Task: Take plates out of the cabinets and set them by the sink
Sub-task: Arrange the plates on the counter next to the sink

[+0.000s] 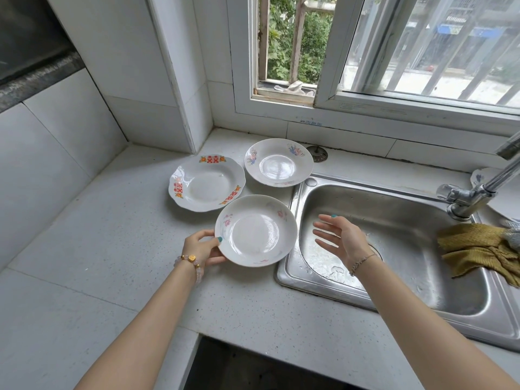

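Three white plates lie on the pale countertop (112, 249) left of the steel sink (394, 249). My left hand (201, 250) grips the left rim of the nearest plate (256, 230), which has faint pink flowers and overlaps the sink's left edge. Behind it sit a scalloped plate with red and orange marks (206, 184) and a round plate with blue and pink flowers (278, 163). My right hand (342, 237) hovers over the sink basin just right of the near plate, fingers spread and holding nothing.
A chrome tap (472, 192) rises at the sink's right. A yellow cloth (481, 249) drapes over the sink's right rim. Another plate's edge (481, 175) shows behind the tap. A round drain cover (318, 153) lies by the window wall. A dark opening (253, 367) gapes below the counter's front edge.
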A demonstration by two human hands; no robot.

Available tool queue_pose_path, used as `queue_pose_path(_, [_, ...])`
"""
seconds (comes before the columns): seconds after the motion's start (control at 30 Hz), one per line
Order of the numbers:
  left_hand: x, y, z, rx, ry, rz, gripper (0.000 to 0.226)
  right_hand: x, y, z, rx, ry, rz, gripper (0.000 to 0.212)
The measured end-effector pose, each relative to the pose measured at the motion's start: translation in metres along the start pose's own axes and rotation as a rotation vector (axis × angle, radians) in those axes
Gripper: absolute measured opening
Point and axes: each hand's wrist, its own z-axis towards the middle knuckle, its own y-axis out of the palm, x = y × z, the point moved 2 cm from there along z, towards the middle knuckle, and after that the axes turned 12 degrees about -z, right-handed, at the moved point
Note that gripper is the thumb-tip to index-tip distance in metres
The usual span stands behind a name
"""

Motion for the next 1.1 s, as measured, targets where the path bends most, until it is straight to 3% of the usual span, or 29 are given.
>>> queue_pose_path(0.3, [-0.005,0.0,-0.011,0.046,0.061,-0.109,0.017,0.009,0.017,-0.004,-0.075,-0.042,-0.13,0.028])
queue_pose_path(0.43, [0.0,0.0,-0.017,0.033,0.057,-0.197,0.043,0.012,0.032,-0.007,-0.168,-0.005,-0.149,0.041])
queue_pose_path(0.6, [0.008,0.002,-0.019,-0.024,0.041,-0.23,0.052,0.007,0.036,-0.009,-0.197,0.012,-0.082,0.047])
queue_pose_path(1.1, [0.019,0.017,-0.01,-0.085,0.037,-0.145,0.052,-0.01,0.043,0.012,-0.193,0.018,-0.033,0.05])
